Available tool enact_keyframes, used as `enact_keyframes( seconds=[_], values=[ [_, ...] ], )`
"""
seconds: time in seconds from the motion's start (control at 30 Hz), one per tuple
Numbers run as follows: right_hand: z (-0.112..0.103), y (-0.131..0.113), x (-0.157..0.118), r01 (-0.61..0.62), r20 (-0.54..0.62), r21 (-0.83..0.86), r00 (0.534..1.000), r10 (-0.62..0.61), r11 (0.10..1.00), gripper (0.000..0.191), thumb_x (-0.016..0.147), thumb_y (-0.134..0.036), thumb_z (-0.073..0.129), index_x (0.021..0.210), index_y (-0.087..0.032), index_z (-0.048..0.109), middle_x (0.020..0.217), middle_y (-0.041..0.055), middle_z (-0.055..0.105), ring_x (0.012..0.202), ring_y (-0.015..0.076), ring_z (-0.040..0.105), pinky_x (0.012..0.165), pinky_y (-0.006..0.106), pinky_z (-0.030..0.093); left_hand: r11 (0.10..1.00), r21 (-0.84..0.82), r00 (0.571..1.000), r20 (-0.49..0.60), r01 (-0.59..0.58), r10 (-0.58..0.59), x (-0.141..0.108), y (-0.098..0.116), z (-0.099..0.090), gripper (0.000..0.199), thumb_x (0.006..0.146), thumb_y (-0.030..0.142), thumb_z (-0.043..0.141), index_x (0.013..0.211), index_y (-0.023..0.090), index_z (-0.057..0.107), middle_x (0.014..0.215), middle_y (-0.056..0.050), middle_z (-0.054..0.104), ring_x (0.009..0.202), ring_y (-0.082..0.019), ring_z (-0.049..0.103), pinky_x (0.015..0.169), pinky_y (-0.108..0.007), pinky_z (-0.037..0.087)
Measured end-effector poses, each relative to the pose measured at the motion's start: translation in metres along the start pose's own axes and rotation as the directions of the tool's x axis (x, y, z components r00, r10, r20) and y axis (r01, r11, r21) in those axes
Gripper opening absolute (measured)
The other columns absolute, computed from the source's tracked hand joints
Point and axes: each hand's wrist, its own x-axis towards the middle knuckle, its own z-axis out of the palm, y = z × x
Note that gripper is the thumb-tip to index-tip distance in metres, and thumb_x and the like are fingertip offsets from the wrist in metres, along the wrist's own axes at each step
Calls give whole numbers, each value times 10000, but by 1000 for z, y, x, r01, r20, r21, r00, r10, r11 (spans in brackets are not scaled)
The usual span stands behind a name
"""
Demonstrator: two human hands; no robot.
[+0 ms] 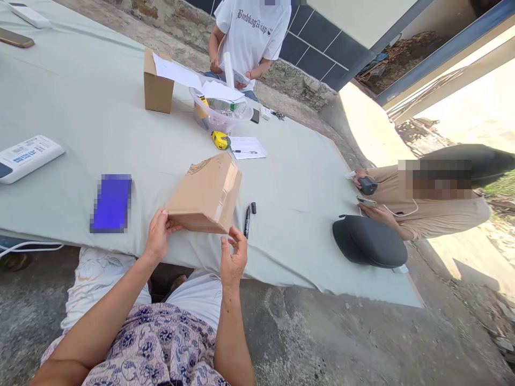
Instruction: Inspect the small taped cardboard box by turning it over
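A brown cardboard box (203, 190) with clear tape along its right side is tilted up over the table in front of me. Dark scribbled lines mark its far top edge. My left hand (159, 233) grips its near left corner, thumb above and fingers underneath. At the near right corner, my right hand (234, 256) holds on with its fingertips, and the thumb is partly visible. Just right of the box lies a black marker (247, 222), its cap (253, 207) off beside it. The box's underside is hidden.
A blurred blue item (111, 203) and a white device (30, 158) lie left. Beyond are a second box (158, 88), a plastic basket (213, 122), a yellow tape measure (220, 140) and a written sheet (249, 148). A black case (370, 241) sits right. Two people sit around the table.
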Motion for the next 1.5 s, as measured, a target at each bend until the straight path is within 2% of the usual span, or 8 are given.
enact_keyframes(
  seconds=[0.1,0.3,0.67,0.93,1.1,1.23,1.37,1.5],
  values=[
    [3,-4,-2,-30,73,62,997,25,998,262,973,-380,568,1139,-198,658,1053,86,730,977,175,702,880,360,592,996,94,999,-35,-12,15,2,-3,-2,406,766,433,660,1092,214,557,1024,-52,627,926,-193,644,740,-326,578],
    [9,-14,-1,4,48,68,999,-7,998,265,975,-351,553,1185,-212,635,1147,106,716,1047,180,701,890,362,606,837,462,944,-2,-293,331,-4,1,-3,410,870,326,568,1264,212,571,1337,-121,606,1294,-256,552,1130,-474,418],
    [16,-23,-2,-24,191,51,981,14,998,473,961,-339,564,1417,-224,518,1349,148,648,1174,222,670,888,371,615,753,411,857,219,-514,466,-27,15,8,396,948,451,549,1236,185,604,1276,-127,636,1210,-255,612,1012,-409,539],
    [-5,-48,-1,258,23,-72,966,-257,963,308,980,-248,556,1280,-270,623,1223,95,637,1199,199,608,1001,407,560,952,125,935,260,-281,242,-30,0,14,498,906,573,600,1238,205,559,1247,-123,635,1132,-251,626,883,-388,593],
    [0,-49,-4,271,23,-75,963,-270,960,237,981,-219,551,1195,-256,645,1129,85,620,1107,182,629,905,358,596,962,124,955,205,-244,216,-30,-1,15,504,873,616,625,1157,200,603,1241,-123,639,1143,-255,617,900,-381,584],
    [3,-45,-3,264,24,-58,965,-263,963,222,986,-213,541,1173,-257,652,1110,81,623,1090,179,633,881,347,601,958,157,960,185,-239,209,-28,3,13,647,871,615,624,1377,235,487,1264,-127,633,1141,-257,624,925,-415,572],
    [4,-43,-1,272,29,-40,962,-271,961,180,984,-191,556,1102,-255,676,1070,61,631,1064,162,640,887,328,586,892,273,932,141,-360,333,-25,11,10,730,882,602,621,1478,245,397,1367,-146,566,1266,-277,563,1058,-458,494],
    [4,-41,-1,281,9,-41,960,-281,959,167,987,-196,558,1076,-253,688,1058,53,635,1047,163,648,917,355,569,680,489,833,235,-546,500,-29,20,9,593,931,601,554,1383,218,529,1441,-165,495,1403,-315,451,1144,-498,423]
  ],
)
